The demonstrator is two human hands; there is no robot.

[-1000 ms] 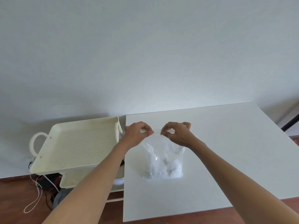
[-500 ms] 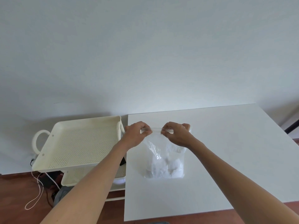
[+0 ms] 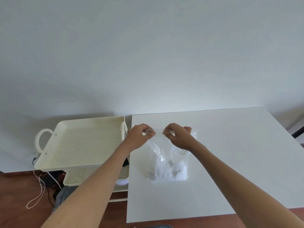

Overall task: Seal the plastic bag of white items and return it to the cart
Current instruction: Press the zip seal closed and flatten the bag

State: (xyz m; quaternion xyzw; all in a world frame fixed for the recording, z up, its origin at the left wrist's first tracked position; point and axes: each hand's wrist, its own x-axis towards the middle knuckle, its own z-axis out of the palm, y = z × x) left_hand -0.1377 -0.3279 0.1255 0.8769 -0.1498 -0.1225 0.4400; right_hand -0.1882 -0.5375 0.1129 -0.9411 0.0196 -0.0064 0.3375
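A clear plastic bag (image 3: pixel 166 160) with several white items at its bottom stands on the white table (image 3: pixel 230 145). My left hand (image 3: pixel 139 136) pinches the bag's top strip at its left end. My right hand (image 3: pixel 177 136) pinches the same strip just to the right, a short gap between the two grips. The strip runs taut between my fingers. The cream cart (image 3: pixel 79 145) stands left of the table, its perforated top tray bare.
The cart has a loop handle (image 3: pixel 40 140) on its left and a lower tray (image 3: pixel 77 176) beneath. Cords and a thin string loop (image 3: pixel 37 195) lie on the wooden floor under it. A plain wall rises behind.
My hands stay pinched on the bag's top strip, with the gap between them slightly narrower. The view has shifted a little; the bag has not moved on the table.
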